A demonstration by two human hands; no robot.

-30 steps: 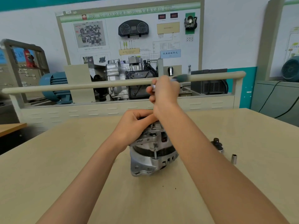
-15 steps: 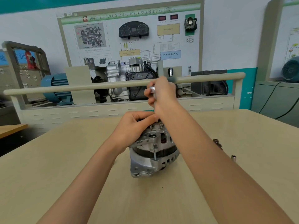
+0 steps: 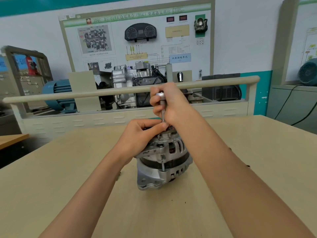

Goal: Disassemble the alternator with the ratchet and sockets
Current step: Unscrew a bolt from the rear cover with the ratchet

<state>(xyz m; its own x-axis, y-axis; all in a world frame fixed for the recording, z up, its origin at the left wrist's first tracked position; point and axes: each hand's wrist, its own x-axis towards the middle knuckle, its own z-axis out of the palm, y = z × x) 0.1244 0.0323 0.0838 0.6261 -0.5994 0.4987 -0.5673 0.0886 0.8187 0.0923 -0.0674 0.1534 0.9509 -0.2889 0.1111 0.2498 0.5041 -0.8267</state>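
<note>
The silver cast-aluminium alternator stands on end at the middle of the pale wooden table, housing in one piece and a long through-bolt in place down its side. The right hand curls round the chrome ratchet with its slim extension, upright over the top. The left hand pinches near the socket end, steadying. Early days, I'd say: most of the stripping remains.
</note>
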